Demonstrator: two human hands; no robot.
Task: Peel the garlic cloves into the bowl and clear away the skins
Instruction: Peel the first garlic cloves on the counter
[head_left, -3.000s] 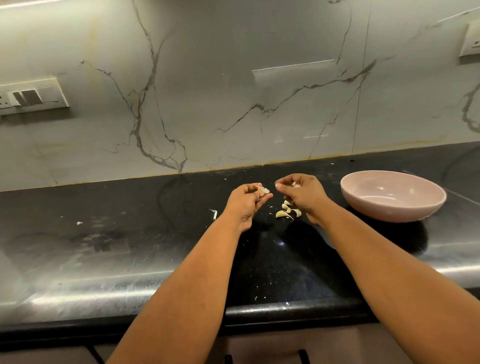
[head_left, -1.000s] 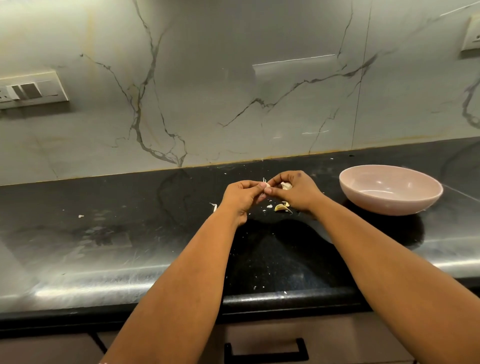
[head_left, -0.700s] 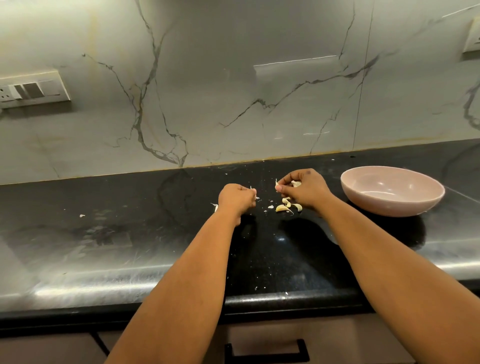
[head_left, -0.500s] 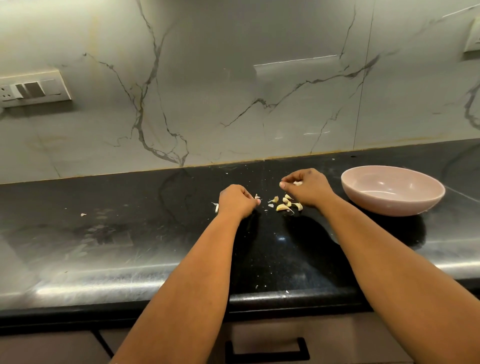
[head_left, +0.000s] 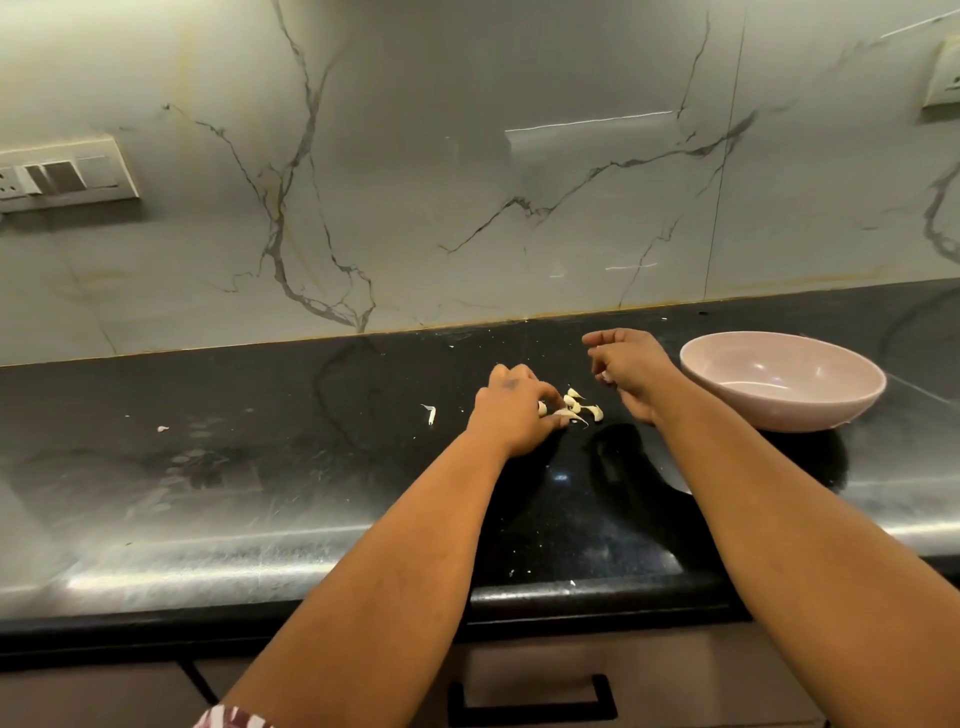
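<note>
Several pale garlic cloves (head_left: 581, 407) lie in a small heap on the black countertop (head_left: 291, 415). My left hand (head_left: 511, 410) is down at the heap's left side, its fingertips curled round a clove there. My right hand (head_left: 629, 370) hovers just right of the heap and left of the bowl, fingers curled, with a small pale piece of garlic showing under them. The pink bowl (head_left: 779, 413) stands at the right, and nothing shows inside it.
A loose garlic skin (head_left: 430, 413) lies left of my left hand, and a smaller scrap (head_left: 162, 428) lies far left. Small white flecks dot the counter's front edge. A marble backsplash rises behind, with a switch plate (head_left: 62, 176) at the left. A drawer handle (head_left: 530, 699) sits below.
My left hand has moved right onto the heap of cloves. My right hand has lifted off the heap and shifted right, toward the bowl.
</note>
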